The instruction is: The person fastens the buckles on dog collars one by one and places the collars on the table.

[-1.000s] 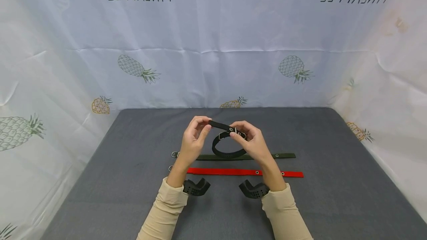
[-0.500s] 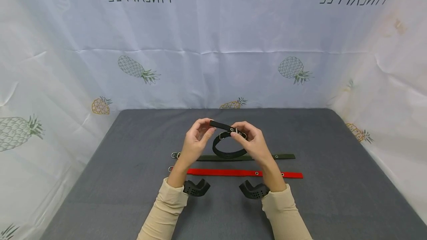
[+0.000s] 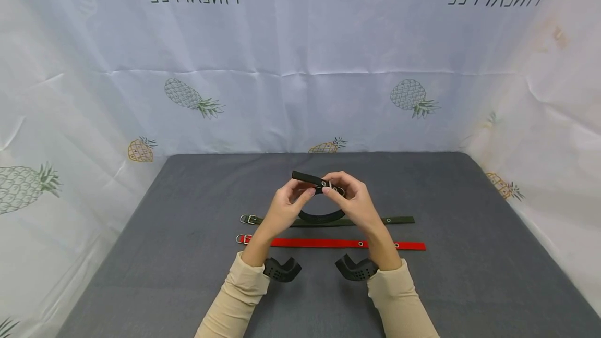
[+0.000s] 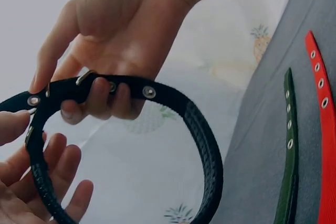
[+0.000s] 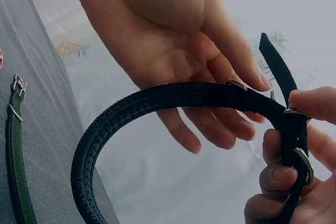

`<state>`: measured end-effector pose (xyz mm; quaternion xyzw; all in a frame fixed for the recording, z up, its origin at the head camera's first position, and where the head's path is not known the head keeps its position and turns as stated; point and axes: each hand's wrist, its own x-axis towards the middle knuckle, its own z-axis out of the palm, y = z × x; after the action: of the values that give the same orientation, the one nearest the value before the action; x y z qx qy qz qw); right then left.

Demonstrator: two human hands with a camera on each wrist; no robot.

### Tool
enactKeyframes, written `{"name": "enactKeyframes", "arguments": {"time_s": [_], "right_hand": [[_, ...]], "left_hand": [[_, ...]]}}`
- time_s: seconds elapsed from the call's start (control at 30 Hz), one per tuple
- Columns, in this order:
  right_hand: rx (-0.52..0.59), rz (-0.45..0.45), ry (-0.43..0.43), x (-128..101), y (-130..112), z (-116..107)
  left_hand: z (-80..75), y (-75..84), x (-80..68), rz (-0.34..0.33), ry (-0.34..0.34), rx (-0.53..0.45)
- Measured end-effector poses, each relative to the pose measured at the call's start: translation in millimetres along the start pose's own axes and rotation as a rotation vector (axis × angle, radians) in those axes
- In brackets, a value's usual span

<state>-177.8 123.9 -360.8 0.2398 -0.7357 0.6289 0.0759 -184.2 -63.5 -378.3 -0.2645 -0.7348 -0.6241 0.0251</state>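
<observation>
Head view: black collar point(image 3: 324, 216) looped between both hands
Right grip point(image 3: 349, 200): pinched the buckle point(image 3: 334, 189)
Left grip point(image 3: 286, 205): pinched the strap tail point(image 3: 305, 177), pointing left

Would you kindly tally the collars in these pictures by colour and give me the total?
Black collar, looped and held above the table by both hands: 1
Dark green collar, lying flat on the table: 1
Red collar, lying flat on the table: 1
Total: 3 collars
</observation>
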Motion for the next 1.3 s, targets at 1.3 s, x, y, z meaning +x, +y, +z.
{"name": "enactKeyframes", "arguments": {"time_s": [1.3], "right_hand": [[0.116,0.04,-0.067,-0.6,-5.3,15.9]], "left_hand": [[8.6,10.3,-0.5,-0.056,0.144,-0.285]]}}
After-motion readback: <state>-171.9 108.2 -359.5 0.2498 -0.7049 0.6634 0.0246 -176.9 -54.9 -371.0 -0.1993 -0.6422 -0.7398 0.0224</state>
